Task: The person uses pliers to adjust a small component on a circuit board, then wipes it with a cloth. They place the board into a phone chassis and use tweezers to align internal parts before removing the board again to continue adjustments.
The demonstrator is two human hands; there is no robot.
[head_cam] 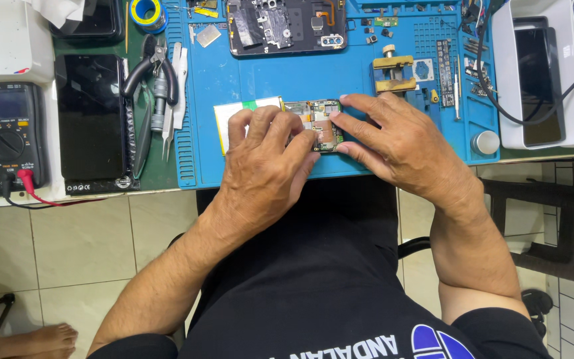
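Pressing part into opened phone (317,124) on blue mat (267,73); left hand (267,156) and right hand (393,139) fingertips pinching board; next likely needs steady, light pressure.

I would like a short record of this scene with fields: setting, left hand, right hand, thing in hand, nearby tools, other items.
setting: blue repair mat on a workbench, seen from above
left hand: left hand rests on the opened phone, fingers bent over its middle
right hand: right hand grips the phone's right end, fingertips on its circuit board
thing in hand: opened phone with exposed circuit board and pale battery
nearby tools: pliers, tweezers, multimeter
other items: second opened phone, dark phone screen, small wooden clamp
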